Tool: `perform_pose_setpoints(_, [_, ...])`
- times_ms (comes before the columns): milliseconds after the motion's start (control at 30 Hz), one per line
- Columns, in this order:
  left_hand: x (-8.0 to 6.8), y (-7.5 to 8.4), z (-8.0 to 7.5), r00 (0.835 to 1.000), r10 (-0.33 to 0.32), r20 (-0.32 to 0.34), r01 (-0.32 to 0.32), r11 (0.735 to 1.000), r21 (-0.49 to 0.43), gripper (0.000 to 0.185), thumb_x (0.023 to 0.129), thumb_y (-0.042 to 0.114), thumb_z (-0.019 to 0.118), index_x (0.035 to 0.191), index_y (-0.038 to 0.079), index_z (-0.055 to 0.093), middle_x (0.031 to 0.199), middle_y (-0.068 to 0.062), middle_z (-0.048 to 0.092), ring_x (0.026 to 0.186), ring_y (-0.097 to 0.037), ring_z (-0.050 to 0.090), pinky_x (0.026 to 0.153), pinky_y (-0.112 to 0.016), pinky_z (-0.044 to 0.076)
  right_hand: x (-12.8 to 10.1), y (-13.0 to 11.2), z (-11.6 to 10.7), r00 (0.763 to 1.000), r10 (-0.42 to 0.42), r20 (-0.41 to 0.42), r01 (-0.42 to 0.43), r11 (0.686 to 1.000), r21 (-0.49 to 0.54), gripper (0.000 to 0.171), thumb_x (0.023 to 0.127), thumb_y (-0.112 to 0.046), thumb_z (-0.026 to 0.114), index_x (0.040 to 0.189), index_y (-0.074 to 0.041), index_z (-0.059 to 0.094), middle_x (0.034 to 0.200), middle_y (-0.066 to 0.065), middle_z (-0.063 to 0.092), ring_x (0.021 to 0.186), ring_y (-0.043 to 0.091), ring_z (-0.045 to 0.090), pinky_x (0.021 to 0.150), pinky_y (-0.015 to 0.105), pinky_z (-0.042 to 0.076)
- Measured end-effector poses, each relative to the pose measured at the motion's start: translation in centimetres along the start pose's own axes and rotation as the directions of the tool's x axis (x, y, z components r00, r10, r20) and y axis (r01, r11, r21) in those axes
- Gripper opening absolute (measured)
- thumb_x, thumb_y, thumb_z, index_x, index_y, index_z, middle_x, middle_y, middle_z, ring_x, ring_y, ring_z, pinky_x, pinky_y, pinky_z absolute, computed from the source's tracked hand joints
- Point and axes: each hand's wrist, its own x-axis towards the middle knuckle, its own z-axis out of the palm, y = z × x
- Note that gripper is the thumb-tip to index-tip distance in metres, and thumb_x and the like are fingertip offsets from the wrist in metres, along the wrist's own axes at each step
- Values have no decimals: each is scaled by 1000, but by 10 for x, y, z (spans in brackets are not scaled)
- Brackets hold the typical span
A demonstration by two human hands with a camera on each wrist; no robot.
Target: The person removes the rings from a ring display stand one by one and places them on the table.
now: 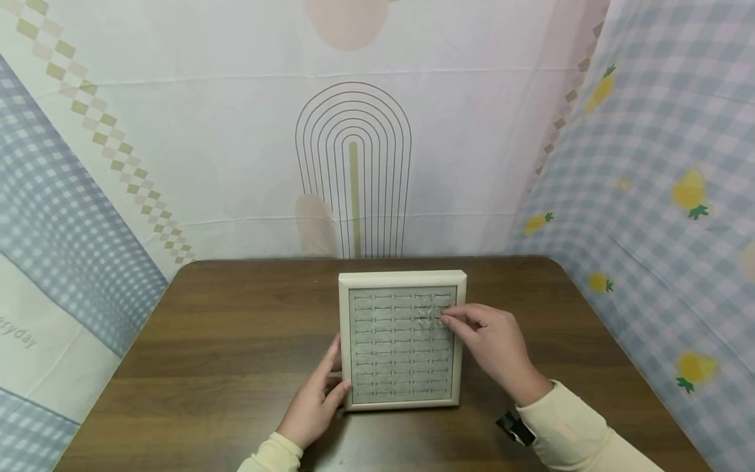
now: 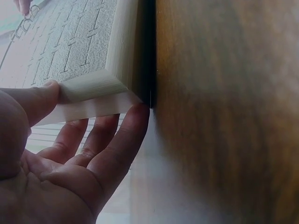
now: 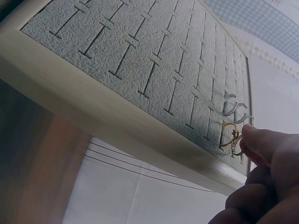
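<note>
A square ring tray (image 1: 401, 278) with a cream frame and a grey slotted insert lies on a brown wooden table (image 1: 224, 341). My left hand (image 1: 337, 379) holds its near left corner, the thumb on the frame (image 2: 93, 88) and the fingers (image 2: 135, 121) against its side. My right hand (image 1: 444, 319) is over the tray's far right slots, where several rings (image 1: 426, 308) stand. In the right wrist view its fingertips (image 3: 254, 137) pinch a gold ring (image 3: 228, 133) set in a slot, just below the silver rings (image 3: 233, 109).
Patterned cloth hangs behind the table (image 1: 354, 164) and down both sides. The right side is blue check with pineapples (image 1: 678, 196). The table's back edge runs just beyond the tray. A dark strap (image 1: 514, 427) shows at my right wrist.
</note>
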Motion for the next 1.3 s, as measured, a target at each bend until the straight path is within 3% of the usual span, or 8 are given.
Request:
perform_pose_setpoints(233, [0,1,0,1000,-5,7,5,1000,0,88,99,6,62,161,40,10,130,-16,60,106,-29,68,84,-33,58,-3,2,-2,999,-24,-21,25,1000,6,9,82,-15,85,87,-21,82,84,-13,74,62,2,53,54,17,43])
perform_pose_setpoints(533, [1,1,0,1000,-10,14,10,1000,2,86,99,6,62,162,35,11,129,-18,60,107,-30,68,84,-35,59,-7,5,-3,1000,-10,-12,10,1000,10,9,83,-16,84,86,-23,81,81,-16,71,59,2,49,51,19,41])
perform_pose_setpoints(933, [0,2,-2,999,-26,20,27,999,-22,86,100,8,62,161,41,11,132,-20,57,108,-32,67,81,-33,59,-12,8,-5,1000,9,-1,-9,1000,18,10,83,-17,84,86,-26,81,79,-18,70,58,2,47,49,19,40])
perform_pose_setpoints(1167, [0,3,-2,999,-28,21,29,999,-35,86,100,7,61,161,41,11,132,-21,57,108,-33,67,81,-31,59,-18,12,-5,999,37,0,-37,999,15,11,82,-15,84,87,-24,81,57,-19,45,53,1,40,47,20,37])
perform_pose_setpoints(1300, [-1,3,-2,999,-39,21,40,999,-33,86,100,8,62,161,41,11,132,-21,57,109,-33,67,81,-33,60,-22,14,-4,999,46,-7,-45,999,15,11,81,-14,85,86,-23,81,57,-19,44,54,0,42,48,19,38])
